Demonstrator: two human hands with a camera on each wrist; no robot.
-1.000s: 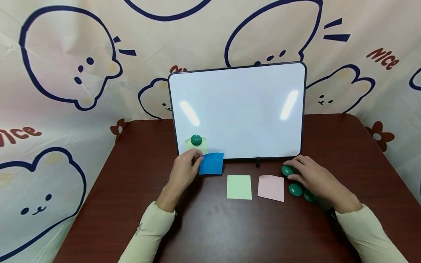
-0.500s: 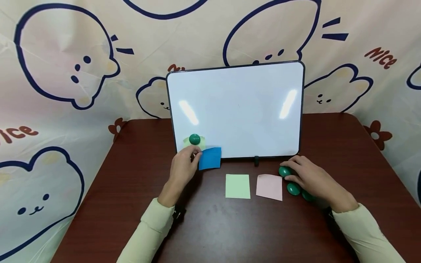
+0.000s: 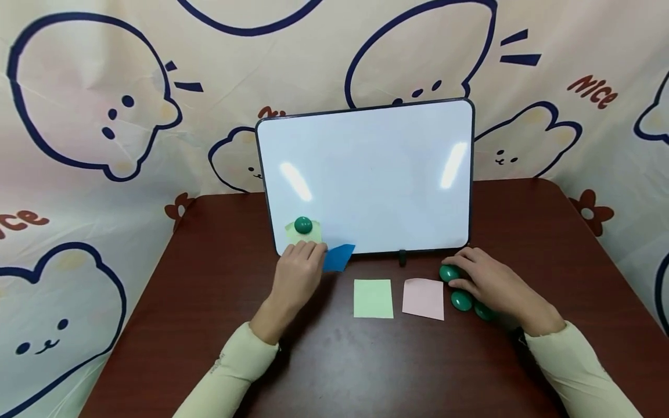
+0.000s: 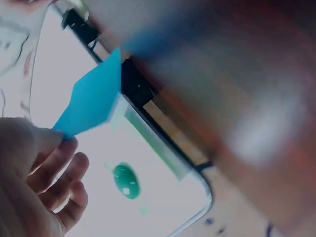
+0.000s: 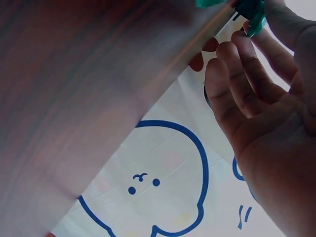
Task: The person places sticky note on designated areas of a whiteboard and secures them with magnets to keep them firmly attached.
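Note:
My left hand [image 3: 299, 273] pinches a blue sticky note [image 3: 338, 257] by its edge, just below the whiteboard's [image 3: 366, 174] lower left part. In the left wrist view the blue note [image 4: 96, 96] stands bent, with its edge between thumb and index finger. A green round magnet [image 3: 303, 225] pins a light green note [image 3: 315, 234] at the board's lower left, partly hidden by my left hand. At the right, my right hand [image 3: 493, 284] holds a green magnet [image 3: 448, 273] between thumb and fingertips. Two more green magnets, one of them nearer [image 3: 461, 301], lie under and beside that hand.
A green sticky note [image 3: 373, 299] and a pink sticky note [image 3: 423, 299] lie side by side on the dark wooden table [image 3: 366, 371]. A small black clip [image 3: 402, 258] sits at the whiteboard's bottom edge. A cartoon-printed curtain [image 3: 225, 69] hangs behind and at both sides.
My left hand has turned over and now shows its back, and the blue note has tilted and shows less of its face. My right hand stays over the magnets. The head view has shifted slightly.

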